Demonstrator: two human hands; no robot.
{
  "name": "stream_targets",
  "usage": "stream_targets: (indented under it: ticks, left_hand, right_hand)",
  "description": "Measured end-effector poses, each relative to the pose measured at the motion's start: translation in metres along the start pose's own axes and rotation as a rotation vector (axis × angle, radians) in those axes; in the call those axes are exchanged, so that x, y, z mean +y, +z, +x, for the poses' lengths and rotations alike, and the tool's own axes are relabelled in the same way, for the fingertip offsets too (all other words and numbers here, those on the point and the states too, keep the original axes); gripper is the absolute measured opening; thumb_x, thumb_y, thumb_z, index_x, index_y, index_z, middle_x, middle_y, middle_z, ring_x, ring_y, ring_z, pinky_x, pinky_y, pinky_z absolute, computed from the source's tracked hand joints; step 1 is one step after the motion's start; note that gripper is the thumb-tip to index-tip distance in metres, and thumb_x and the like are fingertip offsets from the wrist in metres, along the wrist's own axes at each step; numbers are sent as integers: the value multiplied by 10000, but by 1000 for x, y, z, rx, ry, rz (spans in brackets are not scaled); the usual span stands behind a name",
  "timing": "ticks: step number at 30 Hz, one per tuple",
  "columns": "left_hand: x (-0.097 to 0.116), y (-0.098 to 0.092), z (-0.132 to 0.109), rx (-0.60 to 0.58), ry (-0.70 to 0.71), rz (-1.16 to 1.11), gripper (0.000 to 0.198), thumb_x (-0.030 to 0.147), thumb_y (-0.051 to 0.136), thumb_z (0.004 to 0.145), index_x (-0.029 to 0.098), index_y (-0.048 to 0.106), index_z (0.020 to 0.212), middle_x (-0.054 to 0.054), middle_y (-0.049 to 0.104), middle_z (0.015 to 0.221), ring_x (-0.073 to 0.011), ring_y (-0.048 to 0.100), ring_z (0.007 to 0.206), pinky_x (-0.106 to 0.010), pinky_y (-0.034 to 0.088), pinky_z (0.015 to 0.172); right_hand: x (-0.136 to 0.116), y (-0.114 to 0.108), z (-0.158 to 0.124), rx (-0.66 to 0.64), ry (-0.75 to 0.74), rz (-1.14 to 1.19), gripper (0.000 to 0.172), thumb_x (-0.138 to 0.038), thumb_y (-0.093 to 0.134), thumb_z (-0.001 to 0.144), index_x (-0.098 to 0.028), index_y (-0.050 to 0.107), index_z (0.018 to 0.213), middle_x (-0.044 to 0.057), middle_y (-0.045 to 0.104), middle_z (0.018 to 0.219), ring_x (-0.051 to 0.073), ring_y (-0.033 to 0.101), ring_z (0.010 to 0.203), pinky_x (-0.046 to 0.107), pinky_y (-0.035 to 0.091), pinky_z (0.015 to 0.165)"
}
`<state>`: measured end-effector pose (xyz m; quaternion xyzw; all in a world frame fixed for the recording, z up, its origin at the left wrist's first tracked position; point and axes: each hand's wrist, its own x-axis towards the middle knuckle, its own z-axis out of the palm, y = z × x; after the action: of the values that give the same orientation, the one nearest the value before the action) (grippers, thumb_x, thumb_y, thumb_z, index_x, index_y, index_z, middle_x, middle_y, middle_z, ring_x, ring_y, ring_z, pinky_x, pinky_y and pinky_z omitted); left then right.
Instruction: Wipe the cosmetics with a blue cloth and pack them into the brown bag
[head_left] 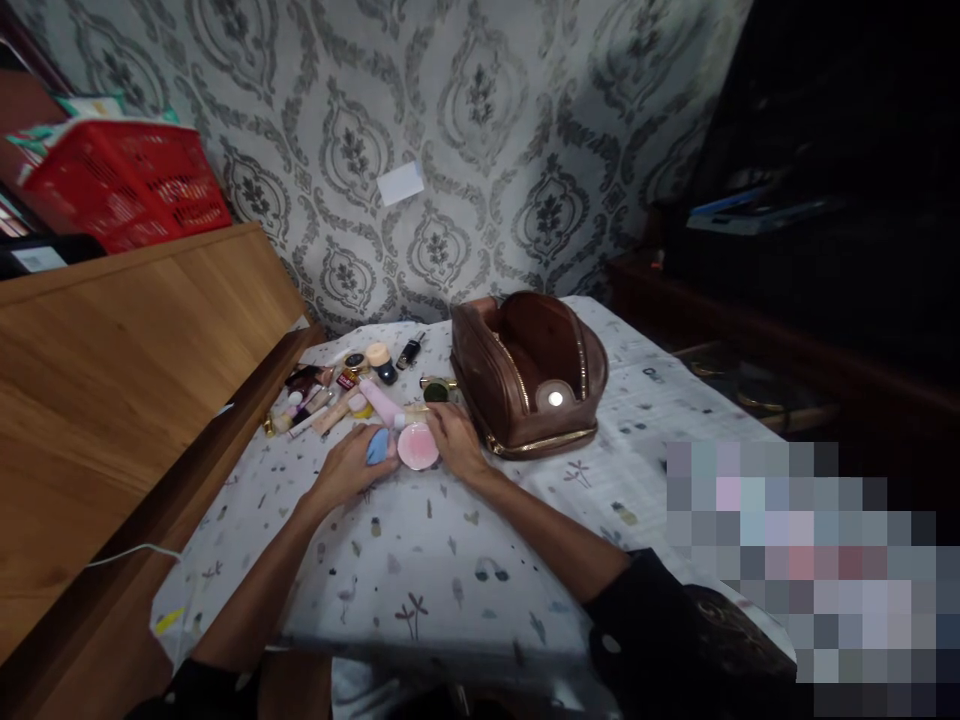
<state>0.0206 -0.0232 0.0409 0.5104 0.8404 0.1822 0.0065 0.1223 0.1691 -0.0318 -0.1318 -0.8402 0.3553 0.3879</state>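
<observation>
Left grip [346, 467] held blue item [377, 447]; right grip [459, 442] at pink compact [418, 447], hold unclear. Bag [478, 365] beyond right grip unzipped; makeup [382, 403] beyond left grip lay outside it.

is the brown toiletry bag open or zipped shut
Open: the brown toiletry bag has its zipper edges standing wide apart, showing the reddish-brown lining inside.

Black sleeves [652, 610], elbow-length — pale spots [611, 643] on the cloth (one near the right cuff [604, 597]) — and bare hands [459, 445].
</observation>
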Motion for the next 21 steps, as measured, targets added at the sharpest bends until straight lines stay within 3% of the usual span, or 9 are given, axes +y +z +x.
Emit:
stream_targets:
  ticks: [6,9,14,21]
  left_hand:
    - [6,-3,-3,-16,-17,36,488,560,605,850,236,589,1214,-74,654,1135,-276,619,1032,-380,474,891]
    - [8,-6,-4,31,-52,29,463,550,612,844,231,600,1180,-77,658,1127,-278,622,1023,-381,476,884]
    - [10,-15,-5,161,-67,-91,356,505,585,858,200,597,1040,-56,676,984,-259,628,928,-365,485,837]
    - [37,-17,-13,116,43,-136,327,535,515,899,220,580,954,-40,644,889,-242,608,835,-351,470,786]
  right_hand:
    - [-16,-8,-3,-50,-70,-28,316,-277,427,980,-159,661,1155,136,670,1111,278,547,1084,450,428,987]
    - [-29,-13,-8,-114,-231,-61,309,-317,528,951,-166,647,1193,136,644,1191,287,513,1170,472,390,1033]
    - [-41,-11,-16,-193,-469,-110,588,-555,642,869,-137,582,1278,170,621,1243,317,461,1272,534,321,1103]
    - [-51,-5,-26,-241,-394,-132,674,-641,669,808,-155,558,1261,142,677,1110,290,548,1163,513,320,1092]
